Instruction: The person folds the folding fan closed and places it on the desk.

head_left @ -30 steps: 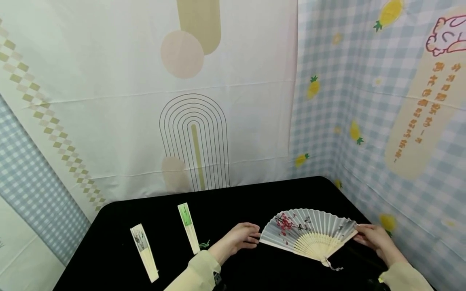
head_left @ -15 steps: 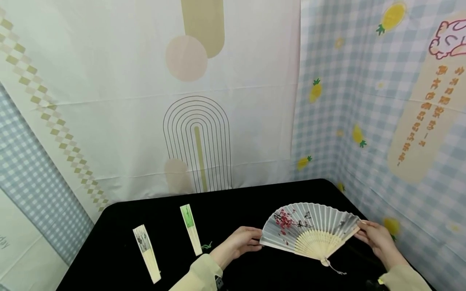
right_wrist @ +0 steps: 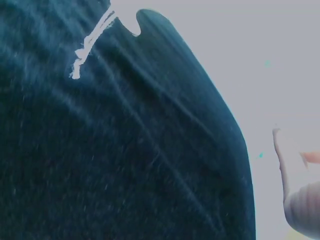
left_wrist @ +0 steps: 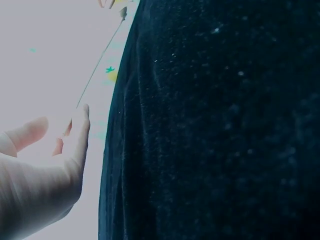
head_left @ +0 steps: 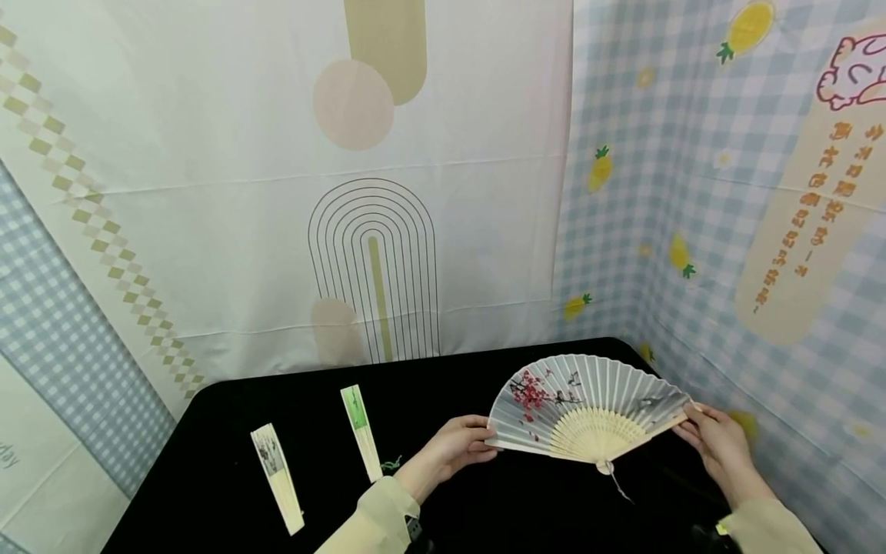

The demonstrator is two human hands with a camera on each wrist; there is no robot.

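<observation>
While both hands work the open fan (head_left: 588, 404), it sits spread wide and lifted above the right half of the black desk (head_left: 208, 462), tilted so its painted face looks up toward the head camera. Left hand (head_left: 457, 446) pinches the fan's left outer rib, fingers curled round the edge. Right hand (head_left: 716, 442) pinches the right outer rib at the far corner, same kind of grip. Fan leaf is pale grey with red blossoms on the left side; the bamboo ribs converge at the pivot (head_left: 604, 466) at the bottom, and a thin cord (head_left: 618, 486) hangs off it.

Left wrist view: fingers (left_wrist: 75, 145) partly seen against a washed-out bright area, with the fan's edge a thin line by the thumb and dark desk cloth (left_wrist: 210, 130) filling the rest. Right wrist view: a fingertip (right_wrist: 282, 150) at the right edge, the dangling cord (right_wrist: 90, 45) top left, and the dark cloth below.

Two closed fans lie flat on the desk's left half, well apart from the hands: the green-topped one (head_left: 361, 432) nearer the left hand, and the white one (head_left: 276, 477) further left. Patterned cloth backdrop (head_left: 277, 192) hangs behind and to the right.
</observation>
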